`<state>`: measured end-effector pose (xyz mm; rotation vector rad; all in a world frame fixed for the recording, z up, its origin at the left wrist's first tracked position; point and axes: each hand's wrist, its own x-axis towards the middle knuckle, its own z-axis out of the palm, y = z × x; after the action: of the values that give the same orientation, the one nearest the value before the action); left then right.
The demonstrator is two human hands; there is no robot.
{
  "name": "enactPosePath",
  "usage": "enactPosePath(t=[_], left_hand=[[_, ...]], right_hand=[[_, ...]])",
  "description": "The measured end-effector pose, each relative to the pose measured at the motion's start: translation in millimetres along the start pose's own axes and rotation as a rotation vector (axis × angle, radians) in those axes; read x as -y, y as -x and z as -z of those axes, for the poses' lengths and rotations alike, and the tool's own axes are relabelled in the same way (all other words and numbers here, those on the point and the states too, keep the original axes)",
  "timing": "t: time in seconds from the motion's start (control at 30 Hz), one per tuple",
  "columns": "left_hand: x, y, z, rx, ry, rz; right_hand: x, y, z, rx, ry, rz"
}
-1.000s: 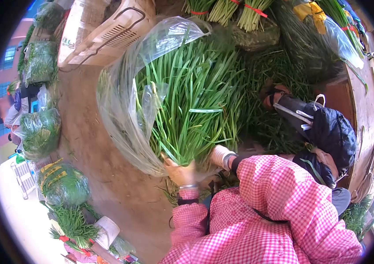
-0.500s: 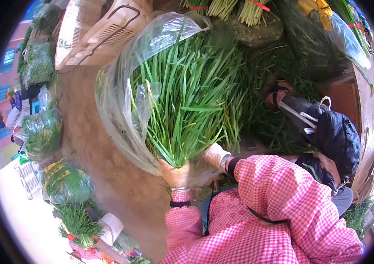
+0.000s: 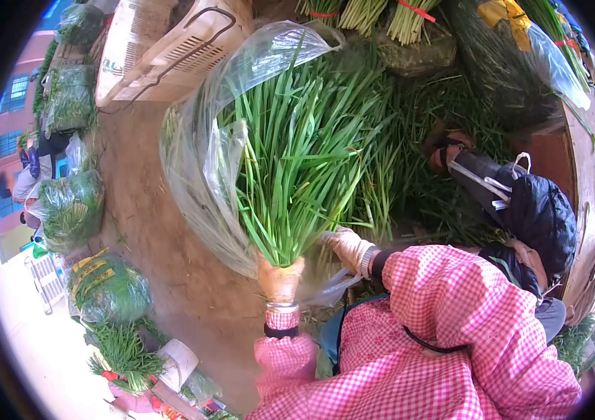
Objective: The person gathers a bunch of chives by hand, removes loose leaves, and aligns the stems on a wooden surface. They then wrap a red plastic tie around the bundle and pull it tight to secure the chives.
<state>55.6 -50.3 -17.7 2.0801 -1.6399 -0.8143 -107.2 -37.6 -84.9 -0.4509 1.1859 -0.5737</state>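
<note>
My left hand [image 3: 280, 278] is closed around the base of a bunch of long, flat, chive-like green leaves [image 3: 304, 161], which fan out away from me. At the right of the bunch's base is my right hand [image 3: 350, 250]. Its fingers are drawn together against the outer leaves, and what they grip, if anything, is hidden. Both hands seem to wear pale gloves. A clear plastic bag [image 3: 189, 182] curves along the bunch's left side, and its far end bends over the leaf tips. More loose greens [image 3: 437, 182] lie in shadow to the right.
A pale plastic crate [image 3: 196, 52] with a wire handle stands at the upper left. Tied stalk bundles [image 3: 409, 24] lie at the top. Bagged greens [image 3: 70, 206] line the left side. Another person's leg [image 3: 479, 168] and a dark bag [image 3: 542, 217] are at the right.
The right hand has moved slightly right and back, away from the bunch's base. The left hand still holds the bunch. The whole view has shifted a little.
</note>
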Motion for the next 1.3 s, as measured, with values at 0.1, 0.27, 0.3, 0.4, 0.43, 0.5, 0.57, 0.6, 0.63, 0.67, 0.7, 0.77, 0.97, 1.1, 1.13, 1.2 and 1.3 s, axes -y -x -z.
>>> enactPosePath(t=[0.1,0.27,0.3,0.4,0.43,0.5,0.57,0.6,0.63,0.67,0.7,0.77,0.97,1.1,1.13,1.2,1.3], left_hand=[[-17,-1,8,0.055,0.02,0.066],[-21,-2,13,0.125,0.167,0.029],[-24,-1,13,0.131,0.195,0.011],[-20,5,2,0.188,0.102,0.057],[-29,9,-2,0.173,0.042,0.046],[-49,13,-9,0.088,-0.066,-0.043],[-44,12,-15,0.086,-0.154,0.05],[-55,11,-12,0.098,-0.17,0.125],[-55,12,-11,0.097,-0.163,0.111],[-54,10,-9,0.096,-0.157,0.094],[-54,9,-7,0.1,-0.153,0.076],[-56,9,-5,0.197,-0.161,0.017],[-68,27,-28,0.291,0.005,0.041],[-56,18,-10,0.41,-0.085,0.062],[-41,17,-5,0.436,0.015,0.058],[-15,15,12,0.503,0.206,0.045],[-25,11,44,0.306,0.419,0.187]], right_hand=[[17,12,1,0.044,-0.051,0.064],[60,37,0,-0.011,-0.034,-0.025],[49,33,6,0.029,0.197,0.139],[24,11,3,0.009,-0.048,0.01],[39,24,3,0.001,-0.206,-0.077],[33,17,7,-0.035,-0.194,-0.164],[13,9,-1,-0.021,-0.385,-0.057],[15,14,-6,-0.013,-0.477,-0.009],[22,20,-5,0.067,-0.529,-0.036],[24,22,-5,0.09,-0.392,0.052],[25,22,-5,0.108,-0.257,0.139],[76,58,-8,0.078,-0.233,0.053],[39,17,-11,-0.213,-0.279,-0.115],[37,14,-5,-0.266,-0.21,-0.025],[33,9,-5,-0.266,-0.217,0.012],[27,7,-4,-0.249,-0.202,0.006],[39,13,-3,-0.264,-0.182,-0.021]])
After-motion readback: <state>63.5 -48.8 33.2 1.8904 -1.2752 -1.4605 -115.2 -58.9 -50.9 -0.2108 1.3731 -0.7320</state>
